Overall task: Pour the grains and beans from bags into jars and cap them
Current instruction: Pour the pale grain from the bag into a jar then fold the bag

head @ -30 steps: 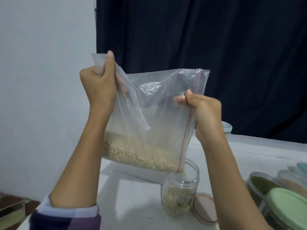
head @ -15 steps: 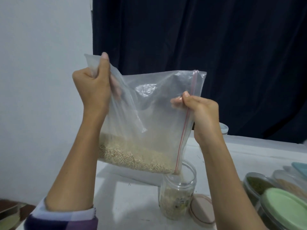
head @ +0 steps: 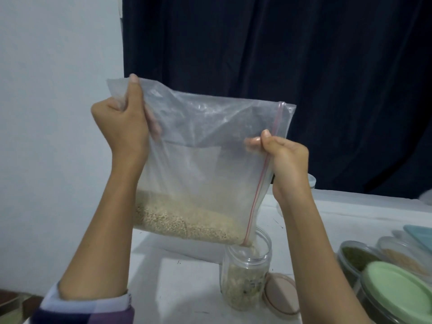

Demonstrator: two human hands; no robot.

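Head view: one clear zip bag (head: pixel 205 164) is held up above the white tabletop (head: pixel 177 286), tilted so its red-striped zip edge runs down the right side to the lowest corner. The left hand (head: pixel 121 127) grips the bag's upper left corner, fingers curled tight around bunched plastic. The right hand (head: pixel 286 160) pinches the zip edge partway down, thumb on the near face and fingers curled behind the film. Pale grain (head: pixel 187 220) lies along the bag's lower edge, and the low corner sits at the mouth of one open clear jar (head: pixel 245 277) standing upright on the tabletop; the jar is partly filled with the same pale grain, with some darker bits near the bottom. One round pinkish lid (head: pixel 280 293) lies flat just beside the jar, to its right. The right forearm crosses in front of part of that lid. At the right edge stand further containers: one with a green lid (head: pixel 399 291), one open with green contents (head: pixel 357 256), one open with pale contents (head: pixel 402 258). A dark curtain (head: pixel 280 66) hangs behind.
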